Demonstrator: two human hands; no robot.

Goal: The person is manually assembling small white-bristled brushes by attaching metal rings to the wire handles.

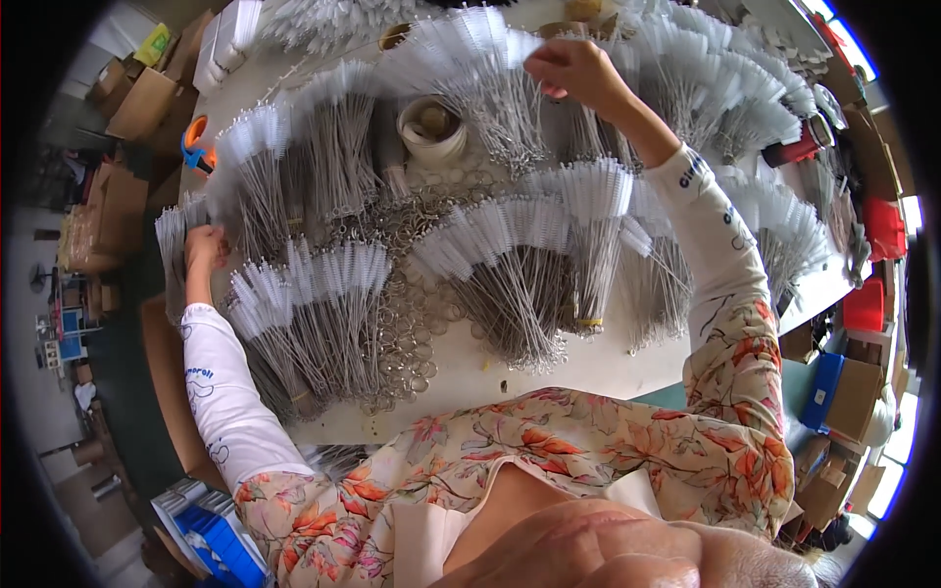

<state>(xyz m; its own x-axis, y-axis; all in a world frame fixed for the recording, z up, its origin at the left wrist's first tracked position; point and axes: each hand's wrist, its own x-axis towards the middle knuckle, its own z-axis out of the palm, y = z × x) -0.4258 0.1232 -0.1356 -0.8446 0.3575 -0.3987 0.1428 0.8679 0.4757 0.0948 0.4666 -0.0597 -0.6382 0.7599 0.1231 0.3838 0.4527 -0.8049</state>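
My left hand is at the table's left edge, fingers curled, against a standing bundle of thin wire-handled brushes. Whatever it grips is hidden. Reaching to the far side, my right hand has its fingers pinched together beside a fanned heap of white-bristled tube brushes. I cannot make out what is between those fingers. More brush bundles lie between my arms, one in front on the left and another right of the middle. Loose metal rings are scattered between them.
A white tub with a roll inside stands mid-table. An orange tape dispenser sits at the left edge. More brushes cover the right side. Cardboard boxes stand left; red bins and a blue box are right.
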